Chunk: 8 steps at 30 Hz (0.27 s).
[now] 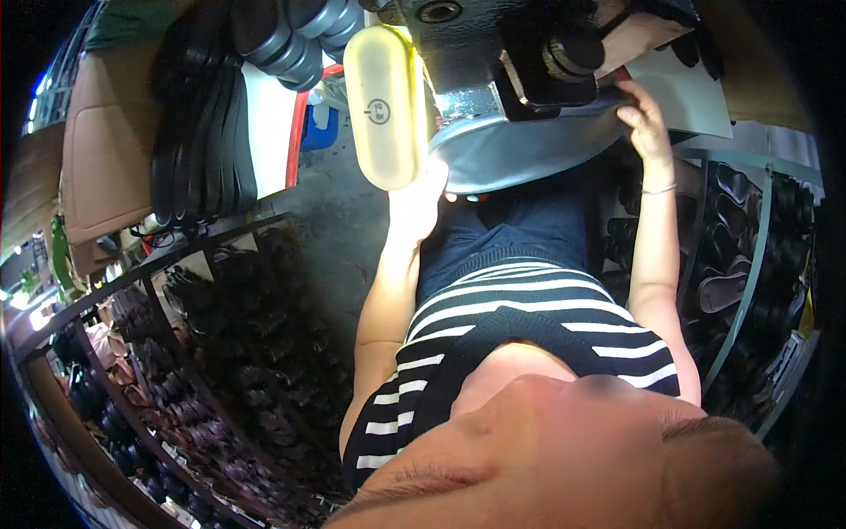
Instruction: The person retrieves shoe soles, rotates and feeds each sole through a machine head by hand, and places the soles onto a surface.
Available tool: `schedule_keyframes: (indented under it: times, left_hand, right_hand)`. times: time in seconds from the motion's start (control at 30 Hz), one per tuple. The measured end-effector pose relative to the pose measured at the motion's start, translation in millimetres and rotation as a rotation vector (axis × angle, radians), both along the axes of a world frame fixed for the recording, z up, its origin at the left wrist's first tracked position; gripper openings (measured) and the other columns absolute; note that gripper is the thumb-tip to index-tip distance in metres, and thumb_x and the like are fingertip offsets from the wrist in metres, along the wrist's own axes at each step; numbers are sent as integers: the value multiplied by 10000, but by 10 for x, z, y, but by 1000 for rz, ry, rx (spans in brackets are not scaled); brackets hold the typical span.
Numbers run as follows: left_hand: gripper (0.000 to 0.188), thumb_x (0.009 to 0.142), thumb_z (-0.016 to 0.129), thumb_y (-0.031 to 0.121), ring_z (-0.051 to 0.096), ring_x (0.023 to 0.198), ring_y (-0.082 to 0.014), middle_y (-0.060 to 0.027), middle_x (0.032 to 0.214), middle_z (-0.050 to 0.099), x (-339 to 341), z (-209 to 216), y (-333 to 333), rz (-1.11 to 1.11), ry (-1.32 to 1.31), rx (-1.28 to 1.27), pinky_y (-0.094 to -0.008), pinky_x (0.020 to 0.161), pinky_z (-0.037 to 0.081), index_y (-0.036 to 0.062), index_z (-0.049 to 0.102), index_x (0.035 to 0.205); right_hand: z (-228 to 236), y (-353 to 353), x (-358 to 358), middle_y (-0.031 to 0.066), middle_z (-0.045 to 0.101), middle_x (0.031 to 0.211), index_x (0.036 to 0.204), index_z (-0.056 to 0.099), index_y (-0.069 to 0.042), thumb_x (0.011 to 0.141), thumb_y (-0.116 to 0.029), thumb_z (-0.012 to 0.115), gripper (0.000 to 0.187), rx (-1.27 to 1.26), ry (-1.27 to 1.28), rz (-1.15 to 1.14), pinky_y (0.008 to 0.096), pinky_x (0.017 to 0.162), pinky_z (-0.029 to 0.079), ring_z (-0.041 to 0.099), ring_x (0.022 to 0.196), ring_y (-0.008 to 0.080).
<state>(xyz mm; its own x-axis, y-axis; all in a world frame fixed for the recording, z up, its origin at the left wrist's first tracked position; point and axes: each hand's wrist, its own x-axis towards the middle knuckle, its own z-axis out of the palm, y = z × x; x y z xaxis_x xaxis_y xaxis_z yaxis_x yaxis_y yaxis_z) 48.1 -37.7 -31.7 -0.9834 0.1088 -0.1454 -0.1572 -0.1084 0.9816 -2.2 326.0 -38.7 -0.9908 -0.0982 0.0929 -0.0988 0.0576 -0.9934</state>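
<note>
A dark, glossy, long oval piece [529,152], shaped like a large sole, lies level under the head of a black machine [551,75]. My left hand [420,198] grips its left end, thumb on top and fingertips showing below the near edge. At the right end, my right hand [649,128] holds the rim with bent fingers; its far edge there is hidden behind the machine. Just beyond my left hand stands a yellow, pill-shaped panel [381,110], brightly lit. What part of the machine touches the piece cannot be made out.
Dark strips and soles [207,145] are piled on a white board [269,132] at the left, next to brown cardboard [110,145]. Rounded dark pieces [295,40] are stacked behind. Racks of soles flank me, left [159,331] and right [727,256]. A blue container [319,128] sits below.
</note>
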Motion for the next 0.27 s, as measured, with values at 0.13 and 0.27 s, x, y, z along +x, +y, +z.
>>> schedule_keyframes:
  times: [0.13,0.27]
  left_hand:
    - [265,839,522,158,558,578,-126,-101,807,584,159,-227,-189,23,-129,228,-214,502,477,-57,514,994]
    - [291,814,518,57,617,673,-139,-138,910,611,258,-395,-370,199,-119,457,-246,537,523,-69,502,1077]
  right_hand:
    - [365,-152,-231,27,581,948,1059,545,-13,768,-140,610,323,25,58,109,245,843,391,517,909,108]
    - [738,-599,-146,28,584,941,1061,546,-20,777,-133,612,313,119,-36,230,241,854,387,522,922,109]
